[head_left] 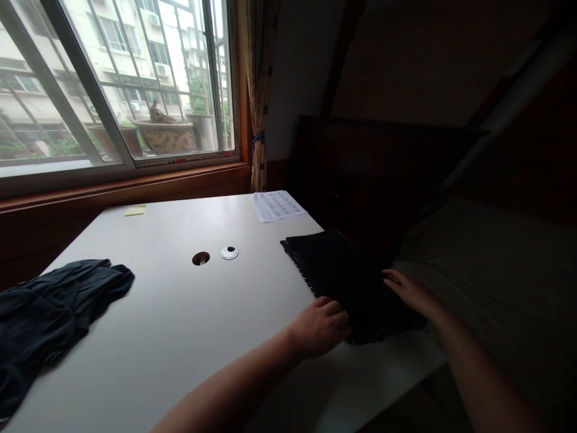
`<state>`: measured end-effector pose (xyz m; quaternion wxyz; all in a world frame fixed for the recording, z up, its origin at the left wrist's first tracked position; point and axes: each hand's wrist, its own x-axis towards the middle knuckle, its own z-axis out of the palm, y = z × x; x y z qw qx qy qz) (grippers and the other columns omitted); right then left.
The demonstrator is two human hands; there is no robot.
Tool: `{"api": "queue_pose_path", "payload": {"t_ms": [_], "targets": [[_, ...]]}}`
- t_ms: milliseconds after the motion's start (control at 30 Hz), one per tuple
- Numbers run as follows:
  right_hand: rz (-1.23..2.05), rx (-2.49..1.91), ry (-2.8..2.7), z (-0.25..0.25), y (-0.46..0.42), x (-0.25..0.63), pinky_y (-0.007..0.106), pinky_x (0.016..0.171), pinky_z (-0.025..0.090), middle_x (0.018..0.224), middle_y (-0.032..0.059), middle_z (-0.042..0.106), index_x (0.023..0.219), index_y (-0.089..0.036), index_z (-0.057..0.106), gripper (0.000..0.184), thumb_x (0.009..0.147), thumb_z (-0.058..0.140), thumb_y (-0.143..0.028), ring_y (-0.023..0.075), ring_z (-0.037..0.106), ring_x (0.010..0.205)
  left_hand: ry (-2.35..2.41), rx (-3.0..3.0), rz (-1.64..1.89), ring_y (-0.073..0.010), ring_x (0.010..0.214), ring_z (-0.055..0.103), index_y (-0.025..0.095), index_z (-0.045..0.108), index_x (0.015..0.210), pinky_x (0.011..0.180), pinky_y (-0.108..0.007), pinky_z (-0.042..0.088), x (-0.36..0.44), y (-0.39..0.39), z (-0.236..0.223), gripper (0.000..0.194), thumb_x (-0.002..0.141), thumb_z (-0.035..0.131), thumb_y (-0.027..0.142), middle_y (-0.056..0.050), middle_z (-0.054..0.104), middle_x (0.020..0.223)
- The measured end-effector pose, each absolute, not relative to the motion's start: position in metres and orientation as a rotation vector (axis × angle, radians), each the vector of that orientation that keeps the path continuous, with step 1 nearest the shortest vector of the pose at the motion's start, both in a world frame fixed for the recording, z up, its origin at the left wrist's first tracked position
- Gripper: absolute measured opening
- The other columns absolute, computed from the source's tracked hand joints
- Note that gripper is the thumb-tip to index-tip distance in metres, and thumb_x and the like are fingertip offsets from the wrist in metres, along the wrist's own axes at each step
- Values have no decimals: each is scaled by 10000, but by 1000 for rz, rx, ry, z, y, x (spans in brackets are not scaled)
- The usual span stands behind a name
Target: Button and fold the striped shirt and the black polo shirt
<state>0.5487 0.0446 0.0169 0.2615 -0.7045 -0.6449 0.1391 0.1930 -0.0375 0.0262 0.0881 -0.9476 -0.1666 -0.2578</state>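
Observation:
A folded black cloth [347, 264] with a ragged, fringe-like edge lies at the right side of the white table [180, 337]. My left hand [325, 326] is closed on its near left edge, the fingers curled and the knuckles up. On the cloth's right edge rests my right hand [408, 291], with its fingers stretched out and slightly apart; their undersides are hidden. The dark makes the folds of the cloth hard to make out.
A crumpled dark blue garment [58, 307] lies at the table's left edge. Printed sheets [278, 206] and yellow sticky notes [135, 210] are along the back. A round hole [201, 258] and a silver grommet [229, 252] sit mid-table. Behind is a barred window [171, 78].

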Motion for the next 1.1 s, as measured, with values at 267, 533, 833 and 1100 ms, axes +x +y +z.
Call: {"api": "queue_pose_path", "payload": {"t_ms": [267, 533, 833, 1100], "targets": [[-31, -1925, -1932, 22, 36, 536, 509, 1034, 485, 1247, 167, 648, 1280, -192, 632, 492, 911, 351, -356, 331, 634, 1155, -639, -2865, -853, -221, 1263, 543, 177, 657, 1206, 1125, -374, 380, 197, -24, 29, 369, 1040, 407, 391, -88, 630, 1317], [-64, -1763, -2357, 24, 9, 467, 537, 1192, 299, 1587, 62, 414, 1485, -287, 465, 596, 957, 389, -553, 306, 367, 1463, -1377, -2732, -664, -301, 1500, 287, 181, 471, 1474, 1196, -552, 283, 180, 33, 6, 572, 1044, 331, 531, -102, 399, 1592], [-110, -1816, -2255, -7, -29, 497, 577, 1163, 335, 1634, 66, 315, 1539, -285, 387, 680, 937, 388, -601, 326, 307, 1491, -1467, -2747, -563, -311, 1519, 237, 185, 289, 1575, 1208, -566, 237, 146, 34, -13, 701, 1021, 294, 615, -110, 258, 1654], [-118, -1734, -2290, 25, -23, 453, 603, 1211, 221, 1579, 48, 422, 1478, -309, 482, 550, 982, 346, -503, 304, 311, 1492, -1414, -2799, -446, -268, 1529, 221, 181, 165, 1609, 1238, -509, 193, 89, 8, -15, 723, 1028, 303, 590, -108, 228, 1658]]}}
